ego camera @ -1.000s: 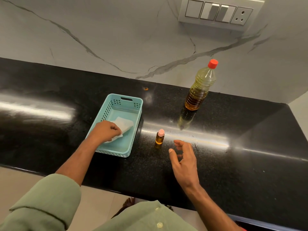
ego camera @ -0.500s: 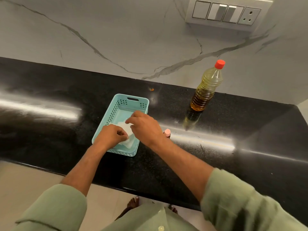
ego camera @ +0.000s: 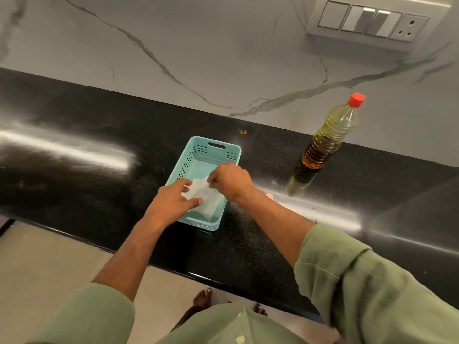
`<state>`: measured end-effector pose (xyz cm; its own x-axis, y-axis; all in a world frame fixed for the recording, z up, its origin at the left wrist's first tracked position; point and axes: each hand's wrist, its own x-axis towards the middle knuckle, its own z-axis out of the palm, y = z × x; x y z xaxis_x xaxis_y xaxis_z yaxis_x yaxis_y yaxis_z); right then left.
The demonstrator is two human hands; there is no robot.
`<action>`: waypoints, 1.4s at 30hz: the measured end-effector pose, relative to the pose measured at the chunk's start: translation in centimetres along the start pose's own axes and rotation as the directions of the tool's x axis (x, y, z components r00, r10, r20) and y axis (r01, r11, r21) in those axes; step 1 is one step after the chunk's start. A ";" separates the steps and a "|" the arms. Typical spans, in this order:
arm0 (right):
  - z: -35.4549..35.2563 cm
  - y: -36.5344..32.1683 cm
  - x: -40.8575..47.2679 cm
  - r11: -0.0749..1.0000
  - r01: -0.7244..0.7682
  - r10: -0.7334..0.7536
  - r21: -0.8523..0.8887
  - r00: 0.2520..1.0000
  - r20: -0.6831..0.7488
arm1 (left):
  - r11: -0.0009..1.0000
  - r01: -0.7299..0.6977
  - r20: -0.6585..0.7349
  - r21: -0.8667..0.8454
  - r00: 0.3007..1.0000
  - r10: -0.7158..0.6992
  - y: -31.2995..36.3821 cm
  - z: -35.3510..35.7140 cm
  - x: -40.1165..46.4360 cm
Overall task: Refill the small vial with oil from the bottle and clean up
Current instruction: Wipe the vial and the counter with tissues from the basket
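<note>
Teal basket nr counter edge; hands on tissue.

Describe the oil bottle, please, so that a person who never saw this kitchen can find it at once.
Look along the black counter toward the wall with the switch plate. The bottle stands upright near the wall, below that plate and to the right of the teal basket. It is the only tall thing there: clear plastic, a red cap, yellow oil inside.
</note>
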<state>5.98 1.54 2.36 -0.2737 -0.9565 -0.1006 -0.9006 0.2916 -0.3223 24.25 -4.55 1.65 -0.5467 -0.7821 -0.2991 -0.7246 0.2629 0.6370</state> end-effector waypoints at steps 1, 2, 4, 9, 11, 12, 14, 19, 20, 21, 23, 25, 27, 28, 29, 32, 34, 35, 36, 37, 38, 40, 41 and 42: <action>-0.2 0.1 0.1 1.000 -0.010 0.010 0.027 1.000 0.003 | 0.999 0.022 0.039 0.028 0.999 -0.023 -0.1 0.1 0.0; -0.4 0.2 0.3 0.999 -0.015 0.014 0.047 1.000 0.009 | 0.997 0.023 0.070 0.078 0.997 -0.028 -0.2 0.2 0.1; -0.9 0.4 0.5 0.998 -0.009 0.008 0.067 1.000 0.026 | 0.981 0.005 0.111 0.194 0.993 -0.027 -0.3 0.5 0.5; -2.0 1.5 0.7 0.995 0.009 -0.010 0.102 1.000 0.012 | 0.871 0.012 0.191 0.491 0.974 -0.121 0.2 1.3 1.9; -2.4 1.9 0.4 0.993 0.004 -0.005 0.120 1.000 0.001 | 0.842 0.009 0.194 0.540 0.972 -0.135 0.5 1.4 2.2; -2.5 2.0 0.2 0.991 0.001 0.000 0.131 1.000 -0.003 | 0.843 0.022 0.168 0.537 0.977 -0.132 0.6 1.5 2.3; -2.7 2.2 -0.2 0.986 -0.001 0.003 0.167 1.000 -0.011 | 0.889 0.072 0.066 0.452 0.991 -0.114 1.0 1.4 2.3; -2.7 2.5 -0.9 0.966 -0.041 0.054 0.257 0.998 -0.043 | 0.976 0.026 -0.097 0.217 0.995 -0.005 1.0 1.4 1.5; -2.7 2.5 -0.9 0.958 -0.054 0.071 0.282 0.996 -0.050 | 0.985 0.023 -0.133 0.172 0.991 0.000 0.9 1.3 1.2; -2.8 2.5 -0.9 0.948 -0.065 0.087 0.312 0.995 -0.055 | 0.992 0.022 -0.158 0.122 0.987 -0.003 0.7 1.2 1.0; -3.3 2.3 -0.9 0.926 -0.079 0.109 0.370 0.992 -0.061 | 0.998 0.033 -0.121 0.045 0.992 -0.028 0.5 1.1 0.8; -3.9 2.0 -0.8 0.914 -0.070 0.108 0.400 0.991 -0.072 | 0.998 0.059 0.008 0.018 0.998 -0.059 0.6 0.9 0.7; -4.6 1.5 -0.6 0.906 -0.060 0.101 0.419 0.992 -0.078 | 0.997 0.069 0.102 -0.019 0.993 -0.067 1.0 0.8 0.7; -5.0 1.3 -0.5 0.901 -0.057 0.104 0.431 0.991 -0.086 | 0.996 0.073 0.122 -0.054 0.990 -0.066 1.1 0.7 0.6; -5.4 1.1 -0.4 0.891 -0.052 0.109 0.451 0.989 -0.101 | 0.992 0.074 0.125 -0.100 0.990 -0.061 1.2 0.7 0.7; -6.8 0.7 -0.3 0.829 -0.020 0.133 0.559 0.978 -0.163 | 0.963 0.057 0.051 -0.264 0.998 -0.045 1.2 0.3 0.9; -7.8 0.4 -0.5 0.770 -0.002 0.150 0.638 0.972 -0.178 | 0.970 0.025 -0.031 -0.242 0.999 -0.034 0.8 0.1 1.1; -8.3 0.3 -0.5 0.735 0.004 0.166 0.679 0.969 -0.185 | 0.973 0.010 -0.060 -0.232 0.998 -0.024 0.5 0.1 1.3; -8.7 0.2 -0.6 0.688 0.006 0.186 0.726 0.965 -0.185 | 0.968 0.001 -0.077 -0.252 0.997 -0.021 0.1 0.2 1.4; -9.1 0.1 -0.7 0.629 0.007 0.207 0.778 0.962 -0.176 | 0.957 -0.001 -0.088 -0.290 0.996 -0.026 0.0 0.3 1.3; -9.4 0.0 -0.8 0.558 0.009 0.221 0.830 0.962 -0.159 | 0.943 0.009 -0.095 -0.332 0.995 -0.043 0.1 0.4 1.1; -10.1 -0.2 -1.2 0.412 0.014 0.238 0.911 0.963 -0.123 | 0.903 0.018 -0.115 -0.430 0.991 -0.075 0.5 0.5 0.7; -10.3 -0.4 -1.4 0.348 0.019 0.242 0.937 0.964 -0.109 | 0.869 0.017 -0.107 -0.494 0.991 -0.080 0.8 0.5 0.6; -10.5 -0.5 -1.6 0.285 0.026 0.244 0.958 0.965 -0.098 | 0.821 0.013 -0.084 -0.571 0.994 -0.074 1.3 0.6 0.5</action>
<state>3.34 2.86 12.59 -0.5166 -0.8522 -0.0829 0.0599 0.0607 -0.9964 22.82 -4.25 1.90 -0.4538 -0.8444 -0.2846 -0.3624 -0.1169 0.9246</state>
